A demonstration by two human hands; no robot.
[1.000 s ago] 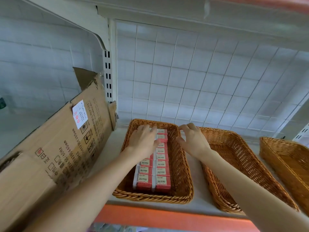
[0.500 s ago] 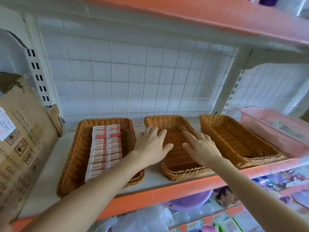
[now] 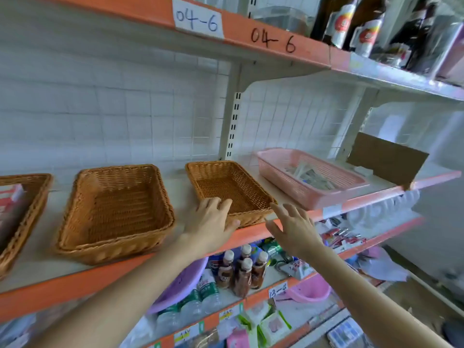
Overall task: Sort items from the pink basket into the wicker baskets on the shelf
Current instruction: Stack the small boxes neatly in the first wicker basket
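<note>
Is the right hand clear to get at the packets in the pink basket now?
Probably yes: the right hand is open and empty, the pink basket is open-topped just beyond it, nothing between.

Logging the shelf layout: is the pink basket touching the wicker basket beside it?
Apart. The head view shows a strip of bare white shelf between the pink basket and the nearest wicker basket.

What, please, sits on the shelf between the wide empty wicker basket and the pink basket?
In the head view, a smaller empty wicker basket sits between them; the left hand is at its front rim.
</note>
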